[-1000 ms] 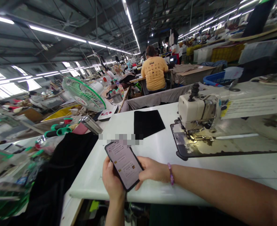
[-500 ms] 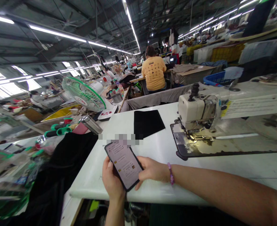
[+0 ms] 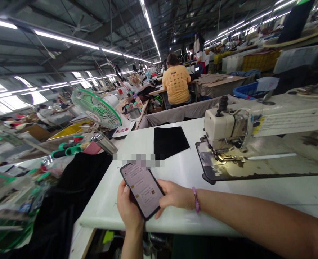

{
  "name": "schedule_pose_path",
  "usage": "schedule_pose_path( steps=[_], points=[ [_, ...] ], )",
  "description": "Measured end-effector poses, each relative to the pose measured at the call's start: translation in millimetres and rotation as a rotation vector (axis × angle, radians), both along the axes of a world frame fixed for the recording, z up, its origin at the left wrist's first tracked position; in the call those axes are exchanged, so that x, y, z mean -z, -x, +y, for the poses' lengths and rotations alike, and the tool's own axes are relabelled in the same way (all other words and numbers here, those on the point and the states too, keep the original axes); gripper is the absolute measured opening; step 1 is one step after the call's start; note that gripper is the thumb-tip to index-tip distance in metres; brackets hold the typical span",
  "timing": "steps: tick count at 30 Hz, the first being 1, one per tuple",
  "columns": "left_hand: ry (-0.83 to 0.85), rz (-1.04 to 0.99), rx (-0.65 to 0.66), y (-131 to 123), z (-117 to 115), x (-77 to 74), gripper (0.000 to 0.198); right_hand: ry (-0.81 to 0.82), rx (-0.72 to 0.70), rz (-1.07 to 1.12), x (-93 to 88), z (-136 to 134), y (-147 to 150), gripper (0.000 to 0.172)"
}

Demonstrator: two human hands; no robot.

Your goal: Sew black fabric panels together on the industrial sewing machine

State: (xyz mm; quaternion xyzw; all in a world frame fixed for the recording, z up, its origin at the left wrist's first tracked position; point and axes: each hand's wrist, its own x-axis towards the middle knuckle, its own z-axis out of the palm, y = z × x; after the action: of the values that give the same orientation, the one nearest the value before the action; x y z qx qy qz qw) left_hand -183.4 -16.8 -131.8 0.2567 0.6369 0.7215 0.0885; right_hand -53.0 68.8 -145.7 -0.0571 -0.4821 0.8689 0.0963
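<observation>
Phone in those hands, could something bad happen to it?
Maybe. The phone is held by the left hand and right hand right over the near edge of the white table, so a slip could drop it to the floor. Also, eyes on the screen are off the sewing machine, which stands just beyond the right hand.

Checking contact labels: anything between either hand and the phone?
Nothing visible. The left hand grips the phone from its lower left, thumb on the edge. The right hand holds its right side. Both touch it directly. The phone is held screen up over the near part of the white table.
</observation>
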Motion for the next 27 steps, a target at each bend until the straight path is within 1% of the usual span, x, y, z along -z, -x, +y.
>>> schedule_pose_path(
  steps=[6, 15, 27],
  points=[
    [0.019, 0.022, -0.007, 0.8, -0.2, 0.5, 0.043, -0.010, -0.003, -0.012, -3.3, 0.0, -1.3, 0.072],
    [-0.010, -0.003, 0.008, -0.8, 0.0, -1.2, 0.043, -0.019, 0.011, -0.001, 1.9, -0.6, 2.5, 0.071],
    [-0.024, -0.002, 0.033, 0.2, -0.8, 0.7, 0.042, -0.019, 0.011, -0.017, -5.2, -1.2, -0.8, 0.069]
  ],
)
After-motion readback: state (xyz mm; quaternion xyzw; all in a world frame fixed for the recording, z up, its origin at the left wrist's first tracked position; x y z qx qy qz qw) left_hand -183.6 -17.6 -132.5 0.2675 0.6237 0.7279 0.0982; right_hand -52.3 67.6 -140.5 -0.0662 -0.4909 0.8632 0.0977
